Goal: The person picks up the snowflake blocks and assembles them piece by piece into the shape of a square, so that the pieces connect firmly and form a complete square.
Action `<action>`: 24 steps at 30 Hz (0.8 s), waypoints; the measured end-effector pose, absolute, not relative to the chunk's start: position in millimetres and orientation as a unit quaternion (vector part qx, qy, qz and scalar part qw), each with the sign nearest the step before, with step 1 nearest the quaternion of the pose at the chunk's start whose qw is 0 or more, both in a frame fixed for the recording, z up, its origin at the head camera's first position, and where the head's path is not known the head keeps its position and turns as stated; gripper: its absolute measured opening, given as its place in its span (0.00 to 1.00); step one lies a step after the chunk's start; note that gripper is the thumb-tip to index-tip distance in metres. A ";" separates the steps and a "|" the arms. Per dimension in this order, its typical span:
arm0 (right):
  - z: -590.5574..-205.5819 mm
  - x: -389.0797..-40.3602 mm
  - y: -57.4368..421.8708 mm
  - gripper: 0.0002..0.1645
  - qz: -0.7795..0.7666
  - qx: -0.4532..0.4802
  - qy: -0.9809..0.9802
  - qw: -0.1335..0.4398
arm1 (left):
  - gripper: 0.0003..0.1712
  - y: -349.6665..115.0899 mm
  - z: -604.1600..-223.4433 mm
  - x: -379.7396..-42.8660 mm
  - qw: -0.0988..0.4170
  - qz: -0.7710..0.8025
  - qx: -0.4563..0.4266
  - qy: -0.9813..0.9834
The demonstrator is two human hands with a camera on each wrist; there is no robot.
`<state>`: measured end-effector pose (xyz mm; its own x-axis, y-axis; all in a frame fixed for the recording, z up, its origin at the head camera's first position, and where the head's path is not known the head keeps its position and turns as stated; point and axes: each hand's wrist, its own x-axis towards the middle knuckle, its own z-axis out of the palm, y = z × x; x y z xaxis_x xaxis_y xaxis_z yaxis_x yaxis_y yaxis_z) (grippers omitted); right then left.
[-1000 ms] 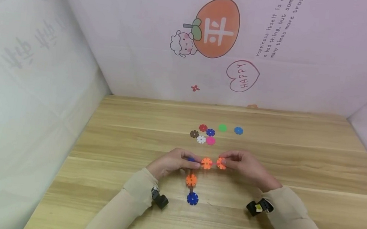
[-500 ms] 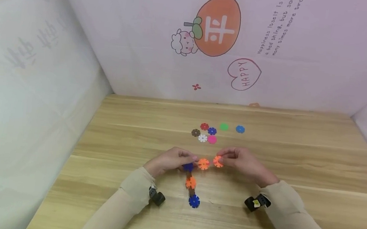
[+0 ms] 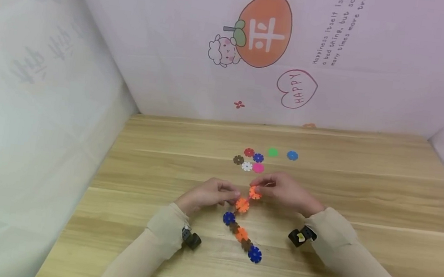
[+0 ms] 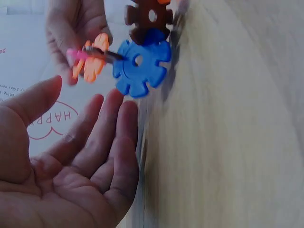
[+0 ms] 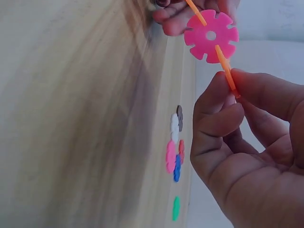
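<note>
A chain of slotted plastic interlocking discs runs between and below the two hands in the head view. My right hand [image 3: 287,191] pinches the orange disc [image 5: 230,78] at its upper end between thumb and forefinger. A pink disc [image 5: 199,42] joins that one to a second orange disc [image 3: 242,205]. Lower down come a blue disc [image 3: 229,218], a brown disc [image 4: 142,14], another orange disc [image 3: 241,234], more brown, and a blue end disc [image 3: 255,254]. My left hand [image 3: 209,194] holds nothing; its fingers are spread, tips close to the blue disc in the left wrist view.
Behind the hands, loose discs lie flat on the wooden table [image 3: 154,158]: brown [image 3: 238,159], white [image 3: 246,166], pink [image 3: 258,167], red [image 3: 249,152], dark blue [image 3: 258,157], green [image 3: 273,152] and light blue [image 3: 292,155]. A printed cloth [image 3: 181,61] rises at the table's back edge.
The left hand has let go of the chain. The right hand has moved left with its orange disc, and the chain's lower part has swung toward the lower right.
</note>
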<state>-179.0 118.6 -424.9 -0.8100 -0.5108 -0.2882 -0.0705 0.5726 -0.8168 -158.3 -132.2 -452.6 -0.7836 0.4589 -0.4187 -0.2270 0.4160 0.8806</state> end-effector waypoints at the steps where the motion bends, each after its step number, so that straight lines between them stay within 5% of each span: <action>1: -423.8 -180.3 115.6 0.15 -0.426 -0.176 0.850 0.254 | 0.23 -131.8 -453.0 -158.3 0.315 0.540 0.074 0.777; 16: -424.1 -193.8 87.0 0.10 -0.425 -0.217 0.846 0.236 | 0.16 -130.1 -459.2 -158.9 0.289 0.629 0.010 0.721; 24: -437.3 -211.9 109.4 0.19 -0.352 -0.180 0.908 0.139 | 0.16 -135.8 -458.4 -159.7 0.287 0.659 -0.023 0.695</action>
